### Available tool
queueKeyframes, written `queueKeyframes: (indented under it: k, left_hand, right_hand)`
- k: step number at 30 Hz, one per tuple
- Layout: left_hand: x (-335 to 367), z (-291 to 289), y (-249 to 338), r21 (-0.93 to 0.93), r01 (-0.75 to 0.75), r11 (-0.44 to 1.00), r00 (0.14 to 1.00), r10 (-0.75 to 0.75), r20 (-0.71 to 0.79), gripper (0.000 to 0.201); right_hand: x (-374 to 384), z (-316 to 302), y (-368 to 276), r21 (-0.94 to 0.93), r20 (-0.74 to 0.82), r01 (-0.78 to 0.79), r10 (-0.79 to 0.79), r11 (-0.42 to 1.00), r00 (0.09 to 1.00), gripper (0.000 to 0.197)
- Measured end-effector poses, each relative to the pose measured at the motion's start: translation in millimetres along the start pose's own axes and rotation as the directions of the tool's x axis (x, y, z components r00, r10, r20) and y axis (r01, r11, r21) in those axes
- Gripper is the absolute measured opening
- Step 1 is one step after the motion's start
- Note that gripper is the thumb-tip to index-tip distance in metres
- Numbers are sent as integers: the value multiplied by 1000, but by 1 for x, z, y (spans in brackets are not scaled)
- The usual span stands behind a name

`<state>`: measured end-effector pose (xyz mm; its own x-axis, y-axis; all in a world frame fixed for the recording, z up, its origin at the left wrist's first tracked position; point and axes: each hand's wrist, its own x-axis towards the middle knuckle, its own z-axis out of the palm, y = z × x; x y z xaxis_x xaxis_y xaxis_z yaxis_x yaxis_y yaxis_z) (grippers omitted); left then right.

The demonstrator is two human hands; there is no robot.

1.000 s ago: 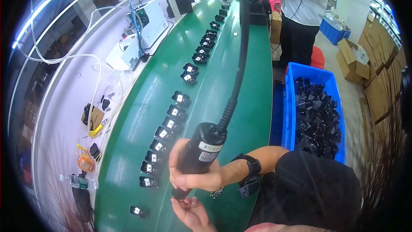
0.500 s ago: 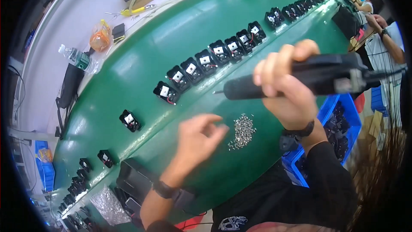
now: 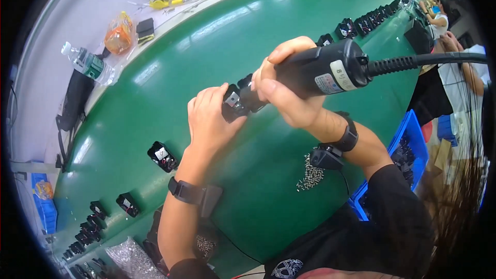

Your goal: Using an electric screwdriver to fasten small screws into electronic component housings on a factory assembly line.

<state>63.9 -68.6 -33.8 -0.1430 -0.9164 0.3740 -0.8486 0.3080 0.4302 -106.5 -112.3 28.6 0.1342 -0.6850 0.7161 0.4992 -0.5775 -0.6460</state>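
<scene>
My right hand (image 3: 289, 80) grips a black electric screwdriver (image 3: 323, 75) held nearly level, its cord running off to the right. The nose of the screwdriver is at a small black housing (image 3: 231, 101) with a white piece inside; the bit itself is hidden. Around the left side of this housing my left hand (image 3: 207, 113) is closed, steadying it on the green bench. Another housing shows just behind it, partly covered by my hands. Below my right wrist lies a pile of small silver screws (image 3: 311, 176).
A single open housing (image 3: 162, 156) stands left of my left forearm. More black housings (image 3: 364, 23) line the far right of the green bench (image 3: 206, 46). A blue bin (image 3: 413, 124) of black parts is at my right. Past the bench edge lies a water bottle (image 3: 88, 64). People work at far right.
Both hands have moved up to the row of housings. My left hand, empty before, has taken hold of one housing. The screwdriver has swung left, nose against that housing.
</scene>
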Motion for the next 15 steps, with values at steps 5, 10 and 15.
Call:
queueKeyframes:
  k: [5,10,15]
  left_hand:
    - [4,1,-10,0,-69,998,997,69,-41,60]
    - [2,1,-12,-9,-53,999,998,53,-33,60]
    - [4,0,-10,-30,-30,999,999,29,-32,60]
  right_hand:
    - [0,8,20,-38,75,17,-14,999,997,31]
    - [-1,10,32,-39,76,4,-1,999,997,32]
    - [-1,9,31,-42,48,4,-2,999,999,34]
